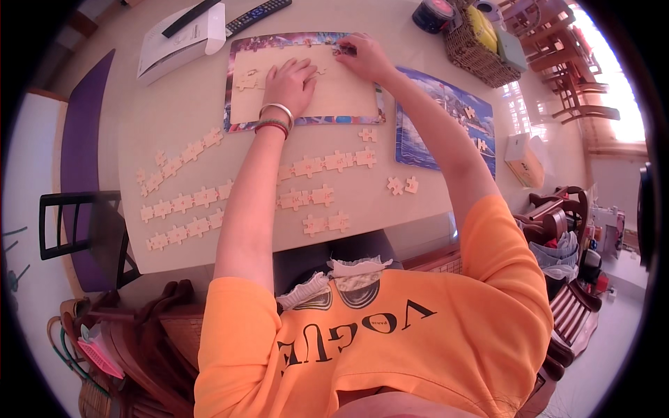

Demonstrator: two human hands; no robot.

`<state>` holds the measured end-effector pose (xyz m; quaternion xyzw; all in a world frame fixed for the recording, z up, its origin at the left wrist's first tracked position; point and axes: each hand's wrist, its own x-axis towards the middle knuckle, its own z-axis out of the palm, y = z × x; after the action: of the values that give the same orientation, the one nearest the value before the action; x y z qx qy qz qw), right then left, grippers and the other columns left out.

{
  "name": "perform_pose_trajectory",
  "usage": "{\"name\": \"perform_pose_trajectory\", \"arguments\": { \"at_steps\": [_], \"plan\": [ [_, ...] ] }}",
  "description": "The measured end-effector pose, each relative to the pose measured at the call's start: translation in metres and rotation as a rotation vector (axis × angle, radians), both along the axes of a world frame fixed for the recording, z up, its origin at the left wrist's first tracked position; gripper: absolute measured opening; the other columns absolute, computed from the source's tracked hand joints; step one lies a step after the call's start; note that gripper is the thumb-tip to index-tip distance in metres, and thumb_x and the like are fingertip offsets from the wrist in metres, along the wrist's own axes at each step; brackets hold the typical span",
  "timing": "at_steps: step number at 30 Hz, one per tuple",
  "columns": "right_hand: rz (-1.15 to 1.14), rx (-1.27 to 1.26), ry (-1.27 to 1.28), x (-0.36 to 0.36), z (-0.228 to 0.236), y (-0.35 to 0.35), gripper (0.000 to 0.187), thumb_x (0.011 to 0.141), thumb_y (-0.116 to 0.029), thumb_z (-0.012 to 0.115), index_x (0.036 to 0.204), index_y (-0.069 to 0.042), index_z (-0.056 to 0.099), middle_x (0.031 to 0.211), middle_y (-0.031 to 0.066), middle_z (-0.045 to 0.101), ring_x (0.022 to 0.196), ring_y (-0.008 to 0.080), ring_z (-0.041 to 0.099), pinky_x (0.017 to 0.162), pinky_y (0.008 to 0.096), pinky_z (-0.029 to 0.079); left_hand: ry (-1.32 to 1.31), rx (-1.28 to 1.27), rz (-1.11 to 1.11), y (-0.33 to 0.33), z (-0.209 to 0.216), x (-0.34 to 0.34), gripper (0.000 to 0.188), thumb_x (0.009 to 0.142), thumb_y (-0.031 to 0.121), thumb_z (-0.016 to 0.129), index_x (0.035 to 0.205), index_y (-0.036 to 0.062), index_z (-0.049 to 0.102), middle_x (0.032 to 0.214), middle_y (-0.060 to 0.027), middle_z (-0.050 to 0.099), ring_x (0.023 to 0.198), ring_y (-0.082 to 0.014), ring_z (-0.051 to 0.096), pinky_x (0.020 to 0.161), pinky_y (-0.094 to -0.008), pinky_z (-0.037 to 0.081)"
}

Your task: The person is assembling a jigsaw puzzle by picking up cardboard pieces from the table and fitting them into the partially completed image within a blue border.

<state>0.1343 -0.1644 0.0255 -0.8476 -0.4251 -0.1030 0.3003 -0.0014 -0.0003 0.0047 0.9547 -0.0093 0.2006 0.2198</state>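
Observation:
My left hand point(289, 85) lies with fingers stretched out on the bare middle of a jigsaw puzzle board point(338, 97), which has a colourful picture border. At the board's far right corner, my right hand point(365, 59) pinches a small dark puzzle piece point(345, 49) against the border. Two loose pale pieces point(247, 79) rest inside the board, left of my left hand. Rows of pale puzzle pieces point(182, 203), face down, stretch across the table on the near side, partly hidden by my left forearm.
A blue picture puzzle point(446, 115) carries two loose pieces, under my right forearm. Farther back are a white box point(182, 43), a remote control point(258, 17), a wicker basket point(477, 52) and a round dark container point(433, 14). A small carton point(524, 160) stands near the right edge.

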Motion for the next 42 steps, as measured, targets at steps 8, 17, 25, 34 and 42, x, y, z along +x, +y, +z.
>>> {"name": "perform_pose_trajectory", "arguments": {
  "at_steps": [8,17,25,34,42],
  "plan": [
    [-0.053,0.118,-0.019,-0.021,-0.005,-0.014,0.032,0.074,-0.018,0.068,0.102,-0.002,0.061,0.093,0.0102,0.06,0.083,0.0232,0.058,0.075,0.0322,0.047,0.014,0.005,-0.011,-0.002,0.0,0.002,0.027,0.084,0.024,0.052,0.108,0.0165,0.061,0.124,-0.002,0.054,0.121,-0.0211,0.042,0.102,-0.0472,0.026],
    [-0.015,0.208,0.16,-0.048,-0.01,-0.023,0.022,0.076,-0.01,0.063,0.095,0.0,0.06,0.093,0.0113,0.059,0.08,0.0192,0.059,0.069,0.0275,0.047,-0.012,-0.02,-0.038,0.001,0.0,0.003,0.027,0.082,0.022,0.056,0.107,0.0148,0.063,0.122,-0.0029,0.055,0.12,-0.0227,0.044,0.101,-0.046,0.027],
    [-0.241,0.308,-0.103,-0.015,-0.022,-0.026,0.025,0.072,-0.009,0.059,0.096,-0.003,0.062,0.099,0.013,0.059,0.094,0.0313,0.054,0.083,0.0367,0.044,0.027,-0.009,-0.024,-0.002,0.0,0.002,0.028,0.084,0.023,0.052,0.11,0.0151,0.061,0.124,-0.003,0.053,0.121,-0.0222,0.042,0.103,-0.0463,0.025],
    [-0.182,-0.05,-0.134,-0.007,-0.005,-0.025,0.024,0.075,-0.013,0.059,0.098,-0.007,0.061,0.098,0.0092,0.06,0.094,0.0292,0.054,0.083,0.0376,0.045,-0.017,0.012,-0.036,0.007,-0.002,0.001,0.027,0.082,0.021,0.055,0.106,0.0113,0.061,0.122,-0.004,0.054,0.12,-0.0216,0.043,0.1,-0.0471,0.027],
    [-0.009,-0.497,-0.404,0.011,-0.004,-0.033,0.022,0.081,-0.017,0.055,0.097,-0.003,0.059,0.098,0.0083,0.055,0.099,0.0268,0.053,0.081,0.0352,0.048,0.027,0.107,-0.053,-0.01,0.015,0.02,0.034,0.084,0.026,0.053,0.114,0.0116,0.057,0.128,-0.0049,0.05,0.122,-0.0216,0.041,0.103,-0.0469,0.025]
  ]
}}
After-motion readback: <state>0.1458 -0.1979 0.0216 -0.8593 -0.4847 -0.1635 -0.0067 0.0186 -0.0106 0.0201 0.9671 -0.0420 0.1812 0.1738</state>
